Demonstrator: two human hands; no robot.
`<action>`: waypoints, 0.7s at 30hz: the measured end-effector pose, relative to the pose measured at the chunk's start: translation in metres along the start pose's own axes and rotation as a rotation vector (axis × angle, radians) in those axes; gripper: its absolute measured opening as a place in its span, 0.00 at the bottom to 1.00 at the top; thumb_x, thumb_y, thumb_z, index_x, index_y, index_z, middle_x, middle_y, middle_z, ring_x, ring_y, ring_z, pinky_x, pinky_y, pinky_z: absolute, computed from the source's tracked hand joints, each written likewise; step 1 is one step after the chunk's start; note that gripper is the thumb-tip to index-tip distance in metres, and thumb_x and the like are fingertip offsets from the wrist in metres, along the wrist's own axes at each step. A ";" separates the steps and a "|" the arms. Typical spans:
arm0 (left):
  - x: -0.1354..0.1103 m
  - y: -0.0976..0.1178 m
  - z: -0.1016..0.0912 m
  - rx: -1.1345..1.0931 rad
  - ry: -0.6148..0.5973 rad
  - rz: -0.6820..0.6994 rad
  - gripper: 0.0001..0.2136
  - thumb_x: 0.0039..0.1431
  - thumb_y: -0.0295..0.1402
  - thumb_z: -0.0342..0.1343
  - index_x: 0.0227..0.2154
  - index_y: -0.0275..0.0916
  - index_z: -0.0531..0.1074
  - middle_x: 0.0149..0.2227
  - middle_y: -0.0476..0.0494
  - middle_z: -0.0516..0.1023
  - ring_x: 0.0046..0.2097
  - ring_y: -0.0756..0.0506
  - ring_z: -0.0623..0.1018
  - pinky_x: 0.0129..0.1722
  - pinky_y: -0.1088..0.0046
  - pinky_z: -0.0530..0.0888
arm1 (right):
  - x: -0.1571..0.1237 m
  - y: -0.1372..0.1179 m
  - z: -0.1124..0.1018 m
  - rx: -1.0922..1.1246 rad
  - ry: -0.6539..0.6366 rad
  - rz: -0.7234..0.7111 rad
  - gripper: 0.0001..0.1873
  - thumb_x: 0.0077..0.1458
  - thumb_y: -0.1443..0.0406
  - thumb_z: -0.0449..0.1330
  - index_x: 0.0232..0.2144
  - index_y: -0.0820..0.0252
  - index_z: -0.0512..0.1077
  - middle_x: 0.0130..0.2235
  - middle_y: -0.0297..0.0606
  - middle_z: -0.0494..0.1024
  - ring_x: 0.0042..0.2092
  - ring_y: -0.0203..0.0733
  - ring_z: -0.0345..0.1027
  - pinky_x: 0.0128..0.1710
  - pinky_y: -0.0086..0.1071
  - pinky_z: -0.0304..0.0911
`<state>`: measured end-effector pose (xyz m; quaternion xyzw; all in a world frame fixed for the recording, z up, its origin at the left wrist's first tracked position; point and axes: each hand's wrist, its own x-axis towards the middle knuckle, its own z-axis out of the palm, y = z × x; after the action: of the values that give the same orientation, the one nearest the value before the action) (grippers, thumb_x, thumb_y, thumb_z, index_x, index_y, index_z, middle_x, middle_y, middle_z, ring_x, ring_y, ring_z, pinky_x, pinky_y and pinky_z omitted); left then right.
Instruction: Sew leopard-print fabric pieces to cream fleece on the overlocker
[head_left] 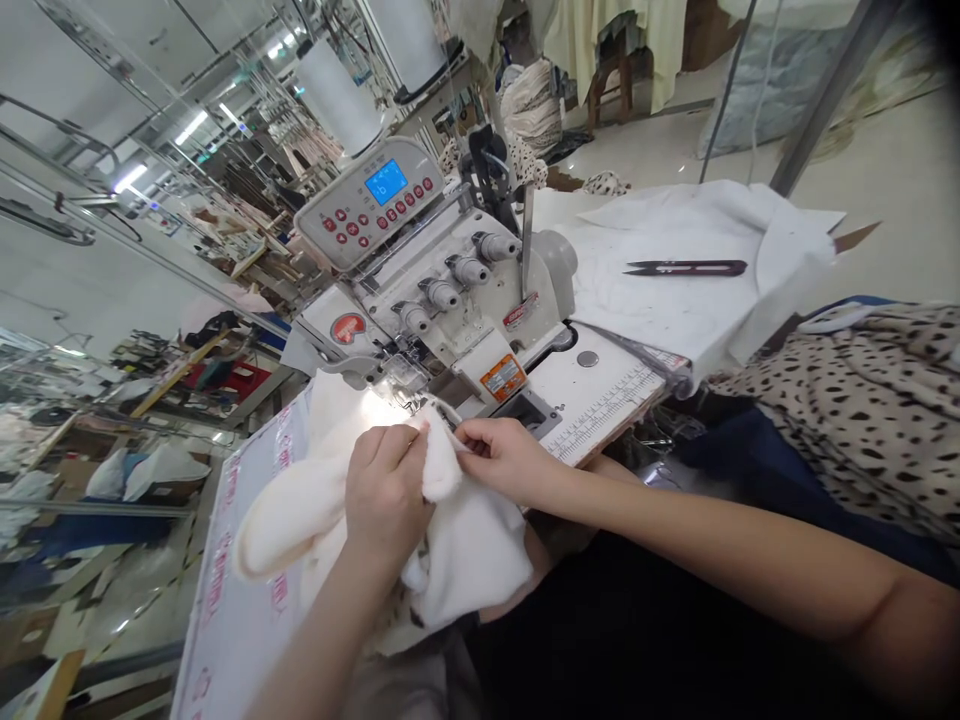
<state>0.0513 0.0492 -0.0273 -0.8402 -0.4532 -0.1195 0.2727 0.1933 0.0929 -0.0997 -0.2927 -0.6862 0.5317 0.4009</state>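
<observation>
Head view: left hand closed on white fleece, right hand pinched it, by the overlock machine's front edge; loosening risked skewing it.

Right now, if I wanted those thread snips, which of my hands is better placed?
Probably your right hand: it is nearer the thread snips, which lie on that side. It would first have to let go of the white fabric. Your left hand grips that fabric too, farther from the snips.
</observation>
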 end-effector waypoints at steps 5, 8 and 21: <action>-0.006 0.012 -0.009 -0.019 -0.061 -0.100 0.14 0.49 0.25 0.51 0.41 0.33 0.68 0.32 0.40 0.68 0.35 0.43 0.67 0.34 0.64 0.66 | -0.011 0.003 0.000 0.012 -0.019 0.016 0.08 0.49 0.66 0.56 0.20 0.62 0.63 0.21 0.27 0.59 0.25 0.31 0.52 0.24 0.25 0.46; -0.022 0.020 -0.023 -0.028 -0.038 -0.222 0.18 0.47 0.24 0.52 0.44 0.36 0.65 0.40 0.37 0.68 0.42 0.40 0.68 0.41 0.60 0.66 | -0.023 0.007 0.000 0.059 -0.031 0.053 0.05 0.48 0.66 0.57 0.25 0.61 0.64 0.24 0.28 0.62 0.27 0.32 0.55 0.26 0.25 0.50; -0.123 -0.009 -0.091 0.280 -0.209 -0.839 0.11 0.53 0.34 0.47 0.41 0.43 0.63 0.36 0.41 0.71 0.35 0.39 0.73 0.31 0.59 0.72 | -0.068 0.015 -0.001 0.062 -0.011 -0.081 0.13 0.49 0.72 0.54 0.39 0.59 0.64 0.34 0.35 0.70 0.35 0.37 0.63 0.37 0.30 0.57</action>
<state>-0.0209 -0.0841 -0.0050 -0.5464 -0.7914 -0.0716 0.2644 0.2286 0.0414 -0.1301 -0.2492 -0.6828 0.5378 0.4272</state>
